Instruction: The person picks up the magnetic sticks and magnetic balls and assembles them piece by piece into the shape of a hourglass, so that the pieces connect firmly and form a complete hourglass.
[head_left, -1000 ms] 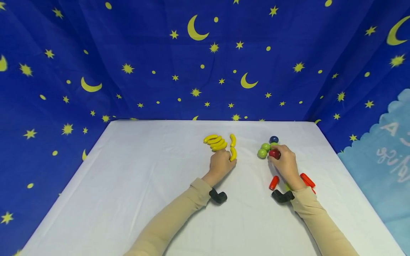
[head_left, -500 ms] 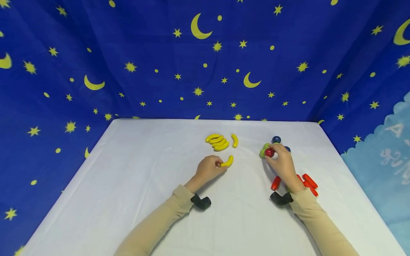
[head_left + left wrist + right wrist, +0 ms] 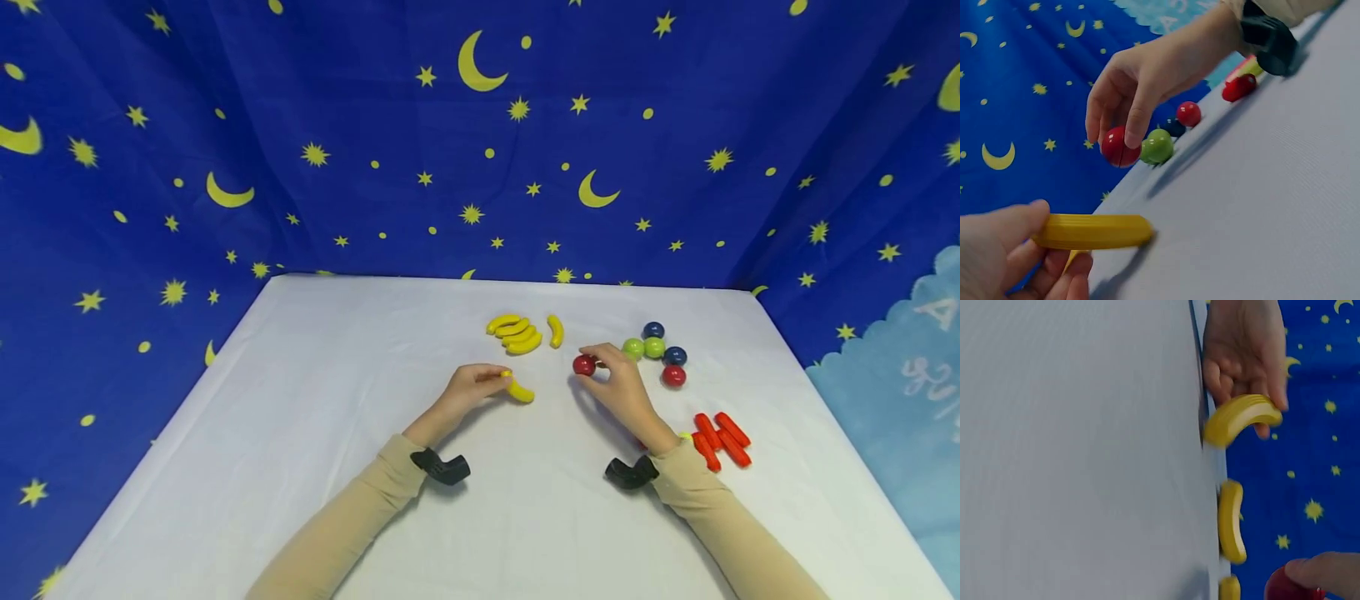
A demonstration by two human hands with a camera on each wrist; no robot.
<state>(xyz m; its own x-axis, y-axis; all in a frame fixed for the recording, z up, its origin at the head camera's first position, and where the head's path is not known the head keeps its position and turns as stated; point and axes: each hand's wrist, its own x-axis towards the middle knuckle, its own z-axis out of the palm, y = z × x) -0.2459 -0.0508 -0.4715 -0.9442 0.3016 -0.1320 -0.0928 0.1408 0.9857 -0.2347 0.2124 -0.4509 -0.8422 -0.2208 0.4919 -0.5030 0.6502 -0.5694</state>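
My left hand (image 3: 467,395) pinches one end of a yellow toy banana (image 3: 521,392) between thumb and fingers; the left wrist view shows the same banana (image 3: 1097,231) level across the fingertips. Between the thumb and fingers of my right hand (image 3: 622,387) is a red ball (image 3: 583,365), held to the right of that banana. In the right wrist view the thumb lies on the red ball (image 3: 1285,589). Behind the left hand, several bananas (image 3: 517,335) lie bunched together, with a single banana (image 3: 555,331) just right of them.
Right of the right hand lie green balls (image 3: 654,347), blue balls (image 3: 675,357) and another red ball (image 3: 673,377). Several red pieces (image 3: 731,442) lie nearer, by the right wrist, which partly hides a yellow-green piece. A blue patterned cloth (image 3: 390,125) hangs behind the white table (image 3: 300,367).
My left hand has drawn a banana from beside the bunch toward the near left and turned it. My right hand has carried the red ball leftward, away from the other balls.
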